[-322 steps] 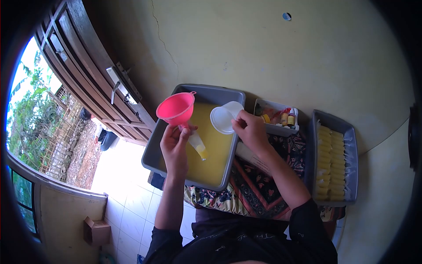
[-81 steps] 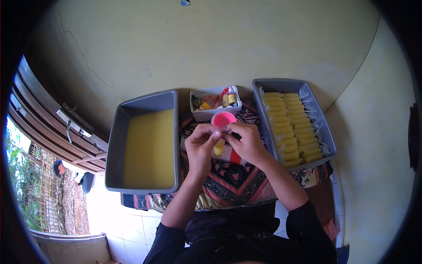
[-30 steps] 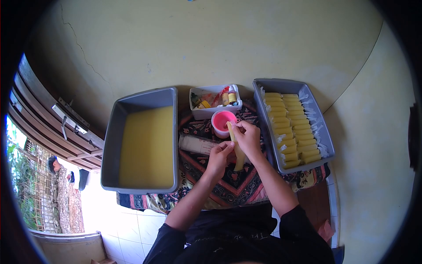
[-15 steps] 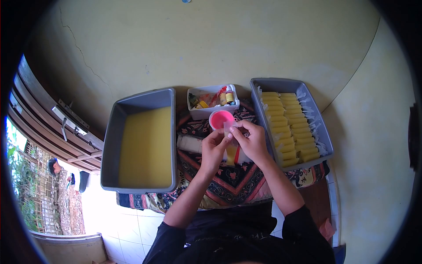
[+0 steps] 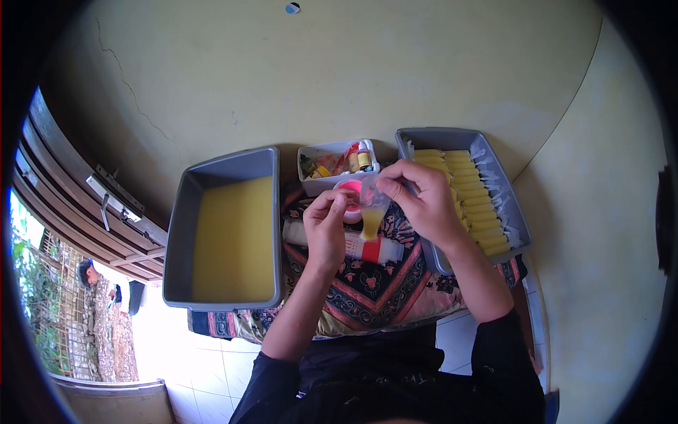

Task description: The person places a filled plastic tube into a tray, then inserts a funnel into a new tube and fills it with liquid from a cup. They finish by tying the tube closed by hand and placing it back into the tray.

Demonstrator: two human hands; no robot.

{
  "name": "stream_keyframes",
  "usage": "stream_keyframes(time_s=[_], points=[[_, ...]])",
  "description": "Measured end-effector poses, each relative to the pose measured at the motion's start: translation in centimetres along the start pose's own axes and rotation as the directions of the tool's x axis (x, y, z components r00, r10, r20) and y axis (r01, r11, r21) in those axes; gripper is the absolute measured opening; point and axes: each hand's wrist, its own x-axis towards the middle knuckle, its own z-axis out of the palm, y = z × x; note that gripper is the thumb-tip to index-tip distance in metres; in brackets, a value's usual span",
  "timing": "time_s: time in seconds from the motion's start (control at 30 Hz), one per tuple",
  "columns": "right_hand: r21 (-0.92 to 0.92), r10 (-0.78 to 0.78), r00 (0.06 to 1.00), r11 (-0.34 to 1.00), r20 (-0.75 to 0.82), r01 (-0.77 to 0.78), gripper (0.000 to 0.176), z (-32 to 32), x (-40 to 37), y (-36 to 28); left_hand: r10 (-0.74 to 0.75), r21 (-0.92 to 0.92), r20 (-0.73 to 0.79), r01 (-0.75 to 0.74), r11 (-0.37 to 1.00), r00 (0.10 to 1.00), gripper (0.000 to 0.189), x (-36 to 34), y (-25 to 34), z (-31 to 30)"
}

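My right hand [image 5: 427, 205] pinches the gathered top of a small clear plastic bag [image 5: 371, 220], which hangs with yellow liquid in its lower part. To the left of the bag, my left hand [image 5: 326, 227] has thumb and forefinger pressed together, and whatever is between them is too small to make out. Behind the hands is a round pink-lined tub [image 5: 351, 186], partly covered by the fingers and the bag. Below the bag lies a clear packet with a red band [image 5: 381, 250] on the patterned cloth [image 5: 371, 283].
At the left stands a grey basin [image 5: 277, 233] of yellow liquid. A second grey basin [image 5: 521, 212] at the right holds rows of filled yellow bags [image 5: 480, 200]. A white box [image 5: 318, 185] with small bottles is at the back, against the wall. A person [image 5: 113, 283] is outside.
My hands have moved apart, the right one up and to the right. The bag with yellow liquid now hangs from my right hand; before, both hands were together at its top.
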Motion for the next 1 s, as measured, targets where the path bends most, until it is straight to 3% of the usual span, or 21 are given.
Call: stream_keyframes(time_s=[0.07, 0.1, 0.17, 0.33, 0.4, 0.5, 0.63, 0.7, 0.8, 0.93, 1.0], points=[[0.101, 0.053, 0.996, 0.993, 0.069, -0.060, 0.010, -0.7, 0.7, -0.4, -0.072, -0.170, 0.149, 0.097, 0.981, 0.986, 0.020, 0.4, -0.1, -0.2], [0.151, 0.058, 0.994, 0.986, 0.095, -0.072, 0.010, -1.0, 0.8, -0.4, -0.068, -0.172, 0.154, 0.094, 0.981, 0.986, 0.020, 0.4, -0.4, -0.4], [0.211, 0.073, 0.991, 0.973, 0.112, -0.096, 0.010, -1.5, 1.1, -1.2, -0.205, -0.240, 0.278, 0.275, 0.931, 0.939, 0.021, 0.6, -0.9, -0.6], [0.341, 0.101, 0.976, 0.926, 0.191, -0.163, 0.011, -2.3, 1.3, -2.0, -0.182, -0.210, 0.414, 0.288, 0.934, 0.892, 0.033, 0.6, 0.1, 1.5], [0.406, 0.127, 0.962, 0.887, 0.240, -0.218, 0.011, -2.4, 1.2, -2.2, -0.165, -0.166, 0.601, 0.324, 0.931, 0.782, 0.041, 1.1, 0.1, 1.6], [0.459, 0.187, 0.928, 0.826, 0.323, -0.326, 0.011, -2.7, 0.9, -1.9, -0.116, -0.180, 0.688, 0.324, 0.929, 0.716, 0.048, 1.5, 0.1, 2.1], [0.516, 0.209, 0.882, 0.744, 0.422, -0.424, 0.011, -3.2, 0.9, -2.4, -0.110, -0.182, 0.746, 0.360, 0.915, 0.657, 0.051, 1.9, -0.7, 1.5], [0.407, 0.174, 0.929, 0.861, 0.327, -0.305, 0.011, -2.9, 0.7, -1.6, -0.079, -0.145, 0.761, 0.288, 0.947, 0.644, 0.053, 1.8, -0.6, 1.4], [0.385, 0.158, 0.946, 0.885, 0.283, -0.262, 0.011, -2.7, 0.7, -1.1, -0.115, -0.062, 0.778, 0.259, 0.964, 0.617, 0.053, 2.2, -0.1, 1.0], [0.364, 0.174, 0.954, 0.895, 0.243, -0.256, 0.011, -2.4, 0.7, -0.3, -0.168, 0.002, 0.763, 0.258, 0.966, 0.624, 0.051, 2.0, 1.4, 1.5], [0.378, 0.268, 0.928, 0.856, 0.258, -0.352, 0.011, -2.4, 0.7, -0.2, -0.224, 0.069, 0.751, 0.263, 0.962, 0.621, 0.042, 2.0, 1.9, 1.6]])
